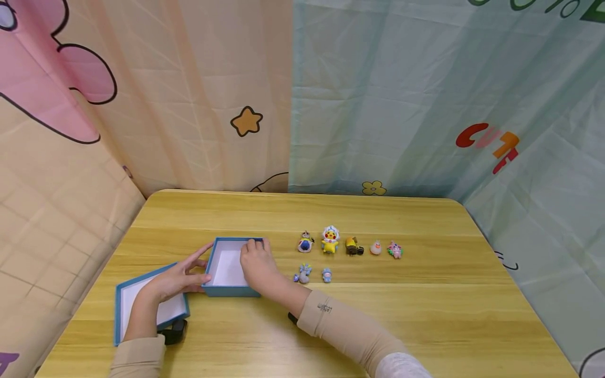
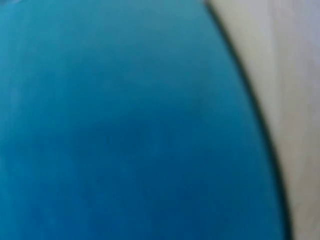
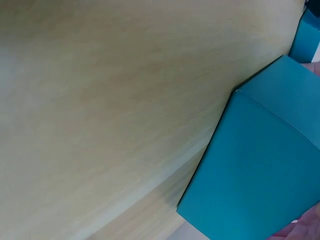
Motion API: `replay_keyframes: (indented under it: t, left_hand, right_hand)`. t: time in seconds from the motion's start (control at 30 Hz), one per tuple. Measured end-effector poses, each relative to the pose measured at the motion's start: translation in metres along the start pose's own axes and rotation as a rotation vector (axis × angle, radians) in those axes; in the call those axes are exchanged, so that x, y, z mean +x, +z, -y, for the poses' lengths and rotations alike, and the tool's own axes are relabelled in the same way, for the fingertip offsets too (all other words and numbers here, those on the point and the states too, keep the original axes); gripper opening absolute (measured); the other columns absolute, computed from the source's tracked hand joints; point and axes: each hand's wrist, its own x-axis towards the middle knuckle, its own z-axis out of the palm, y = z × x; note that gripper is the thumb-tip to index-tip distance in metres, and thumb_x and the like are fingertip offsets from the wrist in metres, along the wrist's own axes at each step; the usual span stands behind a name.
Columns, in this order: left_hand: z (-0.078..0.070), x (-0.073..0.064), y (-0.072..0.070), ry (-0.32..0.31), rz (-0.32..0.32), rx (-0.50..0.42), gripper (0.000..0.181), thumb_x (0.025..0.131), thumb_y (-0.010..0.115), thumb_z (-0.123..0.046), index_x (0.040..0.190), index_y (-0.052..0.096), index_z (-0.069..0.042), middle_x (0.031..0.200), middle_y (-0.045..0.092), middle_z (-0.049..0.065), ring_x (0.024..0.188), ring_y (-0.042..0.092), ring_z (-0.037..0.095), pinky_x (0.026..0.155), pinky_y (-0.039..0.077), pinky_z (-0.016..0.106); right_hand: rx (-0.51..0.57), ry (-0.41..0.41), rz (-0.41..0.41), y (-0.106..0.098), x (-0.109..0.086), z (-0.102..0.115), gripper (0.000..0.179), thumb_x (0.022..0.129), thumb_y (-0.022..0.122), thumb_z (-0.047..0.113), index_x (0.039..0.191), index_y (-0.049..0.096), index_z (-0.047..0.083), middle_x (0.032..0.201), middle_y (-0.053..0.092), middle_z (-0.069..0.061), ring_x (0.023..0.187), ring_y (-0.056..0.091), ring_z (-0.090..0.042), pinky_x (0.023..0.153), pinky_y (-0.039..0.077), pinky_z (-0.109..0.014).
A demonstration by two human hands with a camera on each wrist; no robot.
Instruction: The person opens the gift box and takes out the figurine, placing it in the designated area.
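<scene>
A blue box [image 1: 231,291] with a white inside stands open-topped on the table, left of the middle. My left hand [image 1: 176,282] is at its left side, fingers spread, with the thumb by the front left corner and a fingertip near the back left corner. My right hand [image 1: 259,268] grips the box's right side, fingers bent over the rim. The right wrist view shows the box's blue outer walls [image 3: 255,160] close up, with part of a hand [image 3: 302,227] at the lower edge. A blurred blue surface fills most of the left wrist view.
The blue lid [image 1: 118,315] lies white side up under the left forearm. Right of the box several small toy figures stand in two rows, among them a yellow figure in a white hood [image 1: 330,240] and a pink one [image 1: 394,250]. Printed curtains [image 1: 378,105] hang behind the wooden table [image 1: 425,315].
</scene>
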Motion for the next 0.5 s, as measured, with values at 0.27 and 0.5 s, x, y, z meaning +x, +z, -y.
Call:
replay_keyframes:
  t: [0.27,0.5]
  left_hand:
    - [0.0005,-0.0001,-0.0002,0.003,0.003,-0.003,0.085,0.090,0.060,-0.018,0.148,-0.002,-0.024,0.137,0.011,0.029,0.103,0.048,0.028,0.086,0.047,0.041]
    - [0.0001,-0.0005,-0.0002,0.003,0.004,-0.004,0.085,0.090,0.060,-0.018,0.148,-0.001,-0.023,0.136,0.011,0.029,0.103,0.048,0.028,0.086,0.047,0.041]
  right_hand:
    - [-0.011,0.044,0.087,-0.0027,0.0001,-0.0012,0.040,0.089,0.054,0.034,0.123,0.056,0.012,0.110,0.052,-0.001,0.105,0.045,-0.018,0.100,0.025,-0.041]
    - [-0.077,0.059,0.121,-0.0047,-0.0016,0.0003,0.042,0.092,0.049,0.034,0.125,0.054,0.008,0.116,0.052,-0.003,0.110,0.038,-0.018,0.103,0.021,-0.042]
